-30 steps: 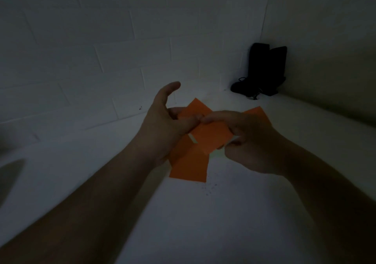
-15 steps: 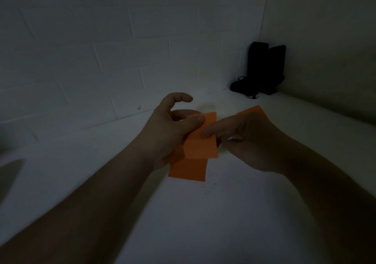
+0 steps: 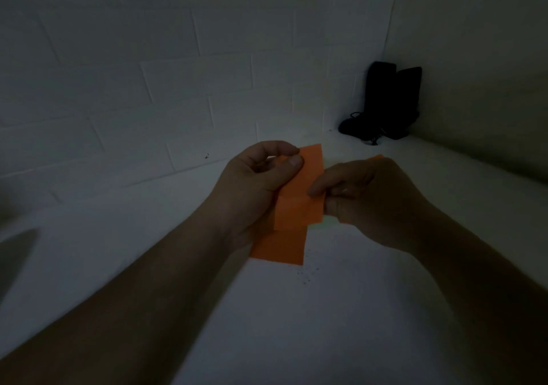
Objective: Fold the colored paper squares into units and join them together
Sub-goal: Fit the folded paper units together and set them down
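Note:
A folded orange paper (image 3: 308, 186) is held upright above the white table (image 3: 296, 325) between both hands. My left hand (image 3: 255, 183) pinches its upper left edge between thumb and curled forefinger. My right hand (image 3: 364, 195) pinches its right edge near the middle crease. Under them a flat orange paper square (image 3: 281, 249) lies on the table, partly covered by my left hand. A corner of another orange paper (image 3: 376, 157) shows behind my right hand. The room is dim.
A black object with cords (image 3: 382, 103) stands in the far right corner where the white brick wall (image 3: 148, 88) meets the side wall. Small dark specks (image 3: 307, 278) dot the table just right of the flat square.
The held paper went from a wide slanted piece to a narrow upright folded strip. My left forefinger curled down onto it, and my right hand shifted from its top to its right edge.

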Action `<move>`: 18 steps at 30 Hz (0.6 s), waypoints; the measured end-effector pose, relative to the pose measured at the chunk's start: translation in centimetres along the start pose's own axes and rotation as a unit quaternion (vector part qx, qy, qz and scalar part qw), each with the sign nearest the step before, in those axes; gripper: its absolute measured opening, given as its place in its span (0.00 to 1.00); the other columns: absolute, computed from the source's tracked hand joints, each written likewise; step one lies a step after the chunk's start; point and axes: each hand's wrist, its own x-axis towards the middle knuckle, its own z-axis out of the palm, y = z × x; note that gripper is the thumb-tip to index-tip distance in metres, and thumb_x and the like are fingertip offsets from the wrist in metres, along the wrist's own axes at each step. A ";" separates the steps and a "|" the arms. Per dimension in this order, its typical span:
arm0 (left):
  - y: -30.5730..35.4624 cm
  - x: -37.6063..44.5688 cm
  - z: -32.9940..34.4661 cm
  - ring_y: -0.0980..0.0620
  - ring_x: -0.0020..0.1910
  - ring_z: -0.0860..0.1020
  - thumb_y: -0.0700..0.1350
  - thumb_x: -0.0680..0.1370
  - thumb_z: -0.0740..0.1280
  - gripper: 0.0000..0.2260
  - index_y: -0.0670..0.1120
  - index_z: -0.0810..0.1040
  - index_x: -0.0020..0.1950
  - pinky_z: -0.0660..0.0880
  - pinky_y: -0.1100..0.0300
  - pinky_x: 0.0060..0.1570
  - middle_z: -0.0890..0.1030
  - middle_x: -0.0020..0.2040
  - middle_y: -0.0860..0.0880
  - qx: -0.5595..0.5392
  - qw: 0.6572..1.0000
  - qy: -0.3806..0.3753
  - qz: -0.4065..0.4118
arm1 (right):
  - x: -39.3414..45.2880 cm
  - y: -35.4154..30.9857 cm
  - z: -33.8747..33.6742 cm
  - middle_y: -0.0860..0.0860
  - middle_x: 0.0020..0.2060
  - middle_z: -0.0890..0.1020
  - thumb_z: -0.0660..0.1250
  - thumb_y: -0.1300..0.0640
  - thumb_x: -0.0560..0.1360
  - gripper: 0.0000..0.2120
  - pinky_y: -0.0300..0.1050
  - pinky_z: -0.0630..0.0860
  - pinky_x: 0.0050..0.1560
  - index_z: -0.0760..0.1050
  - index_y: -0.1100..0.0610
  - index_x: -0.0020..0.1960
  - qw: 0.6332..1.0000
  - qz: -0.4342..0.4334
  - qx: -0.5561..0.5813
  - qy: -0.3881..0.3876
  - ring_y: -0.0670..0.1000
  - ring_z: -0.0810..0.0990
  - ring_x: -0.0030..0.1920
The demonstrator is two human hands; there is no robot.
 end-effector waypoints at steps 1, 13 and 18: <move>0.0 0.0 0.0 0.40 0.47 0.76 0.38 0.77 0.72 0.05 0.46 0.82 0.51 0.79 0.48 0.48 0.77 0.50 0.37 0.007 1.000 -0.002 0.005 | -0.1 -0.1 0.0 0.35 0.40 0.84 0.77 0.65 0.70 0.18 0.27 0.75 0.43 0.81 0.40 0.44 1.000 -0.001 0.007 0.002 0.37 0.83 0.43; 0.4 -0.2 0.1 0.47 0.51 0.86 0.25 0.76 0.67 0.22 0.45 0.80 0.65 0.83 0.55 0.48 0.86 0.57 0.43 -0.023 0.999 -0.047 0.015 | 0.1 0.5 -0.1 0.46 0.44 0.86 0.76 0.67 0.70 0.18 0.42 0.82 0.47 0.81 0.42 0.41 0.996 0.018 0.021 0.082 0.44 0.85 0.46; 0.1 -0.2 -0.2 0.43 0.58 0.84 0.24 0.76 0.65 0.25 0.46 0.79 0.67 0.82 0.47 0.58 0.85 0.60 0.45 0.022 0.997 -0.067 0.029 | 0.1 0.5 -0.2 0.40 0.43 0.83 0.74 0.66 0.71 0.18 0.31 0.77 0.45 0.79 0.42 0.41 0.995 -0.002 -0.032 0.096 0.39 0.83 0.45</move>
